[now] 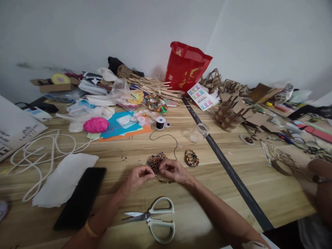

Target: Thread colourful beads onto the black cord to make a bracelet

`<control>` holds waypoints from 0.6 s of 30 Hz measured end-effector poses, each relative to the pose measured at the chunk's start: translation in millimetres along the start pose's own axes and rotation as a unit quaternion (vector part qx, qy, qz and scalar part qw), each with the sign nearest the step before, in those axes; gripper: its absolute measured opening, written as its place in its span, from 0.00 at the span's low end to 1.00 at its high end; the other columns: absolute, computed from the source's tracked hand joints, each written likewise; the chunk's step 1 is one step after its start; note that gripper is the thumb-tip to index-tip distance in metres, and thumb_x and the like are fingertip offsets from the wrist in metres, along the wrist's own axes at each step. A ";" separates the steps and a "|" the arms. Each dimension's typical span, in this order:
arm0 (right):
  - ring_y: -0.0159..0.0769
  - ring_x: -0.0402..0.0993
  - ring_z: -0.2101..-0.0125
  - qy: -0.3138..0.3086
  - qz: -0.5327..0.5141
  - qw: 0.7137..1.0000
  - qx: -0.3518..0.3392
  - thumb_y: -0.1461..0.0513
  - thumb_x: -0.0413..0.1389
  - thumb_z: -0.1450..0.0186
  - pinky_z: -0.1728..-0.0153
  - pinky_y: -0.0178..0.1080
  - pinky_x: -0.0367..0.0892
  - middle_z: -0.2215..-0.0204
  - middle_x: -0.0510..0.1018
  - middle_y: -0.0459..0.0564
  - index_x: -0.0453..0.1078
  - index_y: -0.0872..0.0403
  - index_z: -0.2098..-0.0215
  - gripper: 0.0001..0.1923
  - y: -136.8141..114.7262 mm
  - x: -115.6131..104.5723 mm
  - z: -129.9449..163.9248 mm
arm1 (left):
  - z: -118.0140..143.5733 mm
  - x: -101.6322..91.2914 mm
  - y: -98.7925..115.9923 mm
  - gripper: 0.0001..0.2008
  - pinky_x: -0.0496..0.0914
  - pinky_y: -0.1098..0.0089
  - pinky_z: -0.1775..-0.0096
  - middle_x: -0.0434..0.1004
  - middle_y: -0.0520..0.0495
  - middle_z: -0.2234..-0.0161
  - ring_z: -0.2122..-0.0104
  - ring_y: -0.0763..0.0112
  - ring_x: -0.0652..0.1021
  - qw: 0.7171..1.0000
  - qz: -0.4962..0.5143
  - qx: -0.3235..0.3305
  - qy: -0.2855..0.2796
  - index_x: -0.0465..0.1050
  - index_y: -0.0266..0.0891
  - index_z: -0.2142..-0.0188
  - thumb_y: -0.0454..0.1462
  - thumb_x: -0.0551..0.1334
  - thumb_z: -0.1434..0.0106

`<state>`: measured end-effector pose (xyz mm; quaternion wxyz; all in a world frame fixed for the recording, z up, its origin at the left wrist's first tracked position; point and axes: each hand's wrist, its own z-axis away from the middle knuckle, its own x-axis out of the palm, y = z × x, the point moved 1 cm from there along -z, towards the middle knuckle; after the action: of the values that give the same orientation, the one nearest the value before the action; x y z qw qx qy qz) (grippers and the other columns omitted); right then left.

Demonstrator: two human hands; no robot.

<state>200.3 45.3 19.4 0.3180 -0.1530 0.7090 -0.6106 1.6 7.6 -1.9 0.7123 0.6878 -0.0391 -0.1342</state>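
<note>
My left hand point(140, 175) is closed in a pinch on the thin dark cord point(157, 177), close to its end. Several small coloured beads are threaded on that cord, forming a short strand point(167, 182) below my right hand. My right hand point(175, 170) has thumb and fingers pinched together at the edge of a pile of loose multicoloured beads point(155, 162); what lies between its fingertips is too small to make out. From a black spool point(160, 122), cord curves across the table toward my right hand. Scissors point(149, 217) with pale handles lie spread in front of me.
Finished-looking beaded bracelets point(191, 158) lie right of the pile. Behind are a clear jar point(198, 132), pink yarn point(95, 125) and a red bag point(186, 65). A black phone-like slab point(81, 197) lies left. Another person's arm point(321, 180) reaches in at right.
</note>
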 end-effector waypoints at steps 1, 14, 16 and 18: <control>0.27 0.63 0.75 0.011 -0.003 1.000 0.001 0.54 0.58 0.40 0.75 0.30 0.58 0.74 0.71 0.46 0.70 0.59 0.68 0.14 -2.1 -3.3 -0.3 | 1.0 -0.4 2.3 0.09 0.65 0.71 0.69 0.75 0.49 0.77 0.74 0.70 0.73 1.000 0.008 0.010 -0.006 0.73 0.35 0.76 0.40 0.66 0.49; 0.29 0.69 0.72 0.043 0.235 0.971 0.003 0.63 0.54 0.36 0.71 0.30 0.62 0.72 0.74 0.46 0.71 0.58 0.67 0.06 -13.2 -64.4 5.1 | 7.1 3.7 16.8 0.18 0.68 0.70 0.69 0.79 0.49 0.75 0.74 0.70 0.76 0.991 0.129 -0.006 -0.038 0.63 0.39 0.72 0.51 0.63 0.44; 0.30 0.70 0.70 0.030 0.339 0.940 -0.003 0.68 0.53 0.37 0.68 0.31 0.62 0.69 0.75 0.48 0.71 0.57 0.65 0.06 -12.8 -70.5 11.3 | 5.9 3.6 14.0 0.19 0.67 0.71 0.71 0.76 0.51 0.78 0.76 0.71 0.75 0.992 0.119 -0.013 -0.038 0.63 0.39 0.72 0.51 0.64 0.45; 0.31 0.71 0.68 0.010 0.440 0.898 0.009 0.70 0.52 0.37 0.66 0.32 0.61 0.67 0.75 0.49 0.72 0.56 0.63 0.08 -10.3 -73.8 17.0 | 5.3 3.0 11.4 0.19 0.66 0.72 0.72 0.74 0.53 0.80 0.78 0.73 0.73 0.993 0.109 -0.018 -0.038 0.63 0.39 0.73 0.51 0.64 0.46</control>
<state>264.8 74.7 48.0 0.5486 0.1840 0.7014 -0.4162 4.8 2.0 9.3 0.7329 0.6609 -0.1384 -0.0825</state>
